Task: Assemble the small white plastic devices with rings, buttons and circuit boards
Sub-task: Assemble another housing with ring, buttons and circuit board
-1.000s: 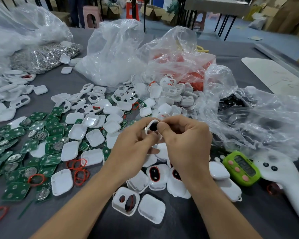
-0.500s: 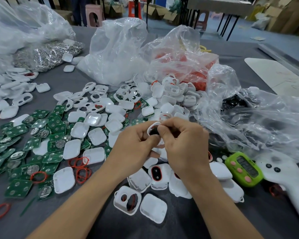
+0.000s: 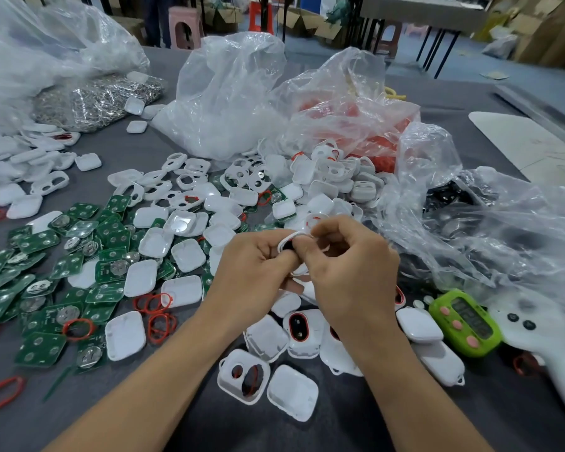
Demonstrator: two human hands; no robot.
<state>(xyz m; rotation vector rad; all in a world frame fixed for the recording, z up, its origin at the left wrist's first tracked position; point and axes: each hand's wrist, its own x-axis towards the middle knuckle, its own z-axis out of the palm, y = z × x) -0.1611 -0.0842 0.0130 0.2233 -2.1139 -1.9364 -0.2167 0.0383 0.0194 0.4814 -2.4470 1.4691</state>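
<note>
Just above the middle of the frame both hands meet over the grey worktop [image 3: 274, 435]. The left hand [image 3: 252, 269] has its grip curled round a white shell [image 3: 287, 240], thumb laid against its near edge. The right hand [image 3: 353, 272] pinches the same shell from the other side, its fingers bent in tight. Something dark shows in the shell's opening, too hidden to name. Below the hands lie more shells [image 3: 292, 398], one fitted with a red-rimmed black button [image 3: 297, 326]. Green boards [image 3: 40, 349] spread over the left of the frame, with loose red rings [image 3: 153, 304] beside them. Clear bags [image 3: 229, 102] are heaped across the top. At lower right sits a green timer [image 3: 465, 322], and just beside it a white controller [image 3: 555, 347].
</note>
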